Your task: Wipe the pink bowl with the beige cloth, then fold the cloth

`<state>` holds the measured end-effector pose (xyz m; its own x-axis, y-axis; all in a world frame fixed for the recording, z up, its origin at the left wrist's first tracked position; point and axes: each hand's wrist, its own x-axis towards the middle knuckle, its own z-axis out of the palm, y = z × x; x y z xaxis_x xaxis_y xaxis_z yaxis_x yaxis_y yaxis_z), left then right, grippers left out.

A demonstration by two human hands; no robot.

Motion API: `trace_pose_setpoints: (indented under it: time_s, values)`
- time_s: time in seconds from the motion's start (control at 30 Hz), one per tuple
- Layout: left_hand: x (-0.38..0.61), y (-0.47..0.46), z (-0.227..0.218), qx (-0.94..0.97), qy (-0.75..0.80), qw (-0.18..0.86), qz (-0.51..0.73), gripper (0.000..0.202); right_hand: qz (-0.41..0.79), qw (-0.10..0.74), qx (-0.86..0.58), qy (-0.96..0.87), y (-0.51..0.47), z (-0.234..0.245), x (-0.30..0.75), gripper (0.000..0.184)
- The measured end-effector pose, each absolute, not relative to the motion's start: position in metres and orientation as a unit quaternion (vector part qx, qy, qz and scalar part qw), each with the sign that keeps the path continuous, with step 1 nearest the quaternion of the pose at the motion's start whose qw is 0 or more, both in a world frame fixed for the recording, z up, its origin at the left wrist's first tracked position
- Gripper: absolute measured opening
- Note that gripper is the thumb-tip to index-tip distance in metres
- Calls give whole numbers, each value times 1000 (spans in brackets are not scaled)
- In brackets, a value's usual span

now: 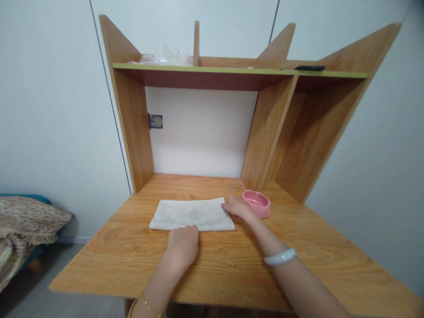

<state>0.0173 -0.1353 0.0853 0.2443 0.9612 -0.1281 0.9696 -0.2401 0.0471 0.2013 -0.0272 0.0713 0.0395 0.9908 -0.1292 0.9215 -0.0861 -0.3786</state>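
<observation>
A white cloth (194, 214), folded into a long flat rectangle, lies on the wooden desk with slight wrinkles and faint greyish patches in its middle. My left hand (183, 242) is closed at the cloth's near edge, its curled fingers meeting the fabric there. At the right end, my right hand (237, 207) pinches the cloth's side edge between thumb and fingers. Just behind and right of that hand stands a pink bowl (256, 203) with angular sides, partly covered by the hand and wrist. The inside of the bowl shows only pink.
The wooden desk (132, 247) carries a shelf unit (271, 128) at its back. On the upper shelf lie a clear plastic bag (168, 56) and a flat black object (309, 68). A wall socket box (156, 121) sits behind. Patterned fabric (33, 218) lies at far left.
</observation>
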Motion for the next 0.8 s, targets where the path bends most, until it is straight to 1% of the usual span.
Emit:
trace_pose_setpoints:
  time_s: [0.1, 0.23, 0.3, 0.47, 0.57, 0.67, 0.8]
  values:
    - [19, -137, 82, 780, 621, 63, -45, 42, 234, 95, -702, -666, -21, 65, 203, 26]
    - [20, -140, 76, 773, 628, 76, -49, 49, 223, 121, -701, -667, -19, 65, 205, 15]
    - [21, -142, 74, 767, 636, 76, -43, 49, 224, 143, -696, -667, -21, 68, 205, 10]
    - [21, -143, 69, 764, 641, 70, -33, 48, 253, 198, -691, -647, -24, 84, 198, 12]
    - [21, -143, 67, 767, 637, 70, -33, 49, 266, 227, -667, -658, -22, 99, 183, 9]
    - [22, -145, 67, 767, 637, 66, -24, 48, 260, 221, -636, -692, -16, 117, 154, 10]
    - [25, -147, 67, 758, 649, 67, -6, 44, 227, 167, -597, -751, -4, 130, 102, 20]
